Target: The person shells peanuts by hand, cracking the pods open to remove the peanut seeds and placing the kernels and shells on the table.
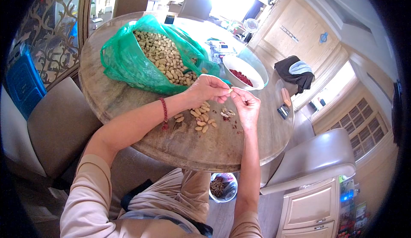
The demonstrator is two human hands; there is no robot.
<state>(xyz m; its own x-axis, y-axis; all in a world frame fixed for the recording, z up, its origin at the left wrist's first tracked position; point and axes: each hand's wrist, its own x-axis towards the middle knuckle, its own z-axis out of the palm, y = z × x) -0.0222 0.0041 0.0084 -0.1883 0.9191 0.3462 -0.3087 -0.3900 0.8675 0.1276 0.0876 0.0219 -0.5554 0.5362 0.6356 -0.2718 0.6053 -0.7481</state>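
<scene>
My left hand point(208, 89) and my right hand point(247, 102) meet over the table, fingertips pinched together on a small pale peanut point(230, 90). A green plastic bag point(124, 73) full of unshelled peanuts point(160, 53) lies open beyond my left hand. Under my hands is a loose pile of unshelled peanuts point(201, 117). Some broken peanut shells point(227, 113) and reddish skin bits lie near my right wrist. Just past my right hand stands a white bowl point(232, 63) with red shelled peanuts point(242, 77) in it.
All this rests on a round wooden table point(261, 141). A bin point(233, 191) with shells stands on the floor below its edge. Chairs point(319, 156) flank the table on both sides. A dark phone-like object point(283, 111) lies at the right rim.
</scene>
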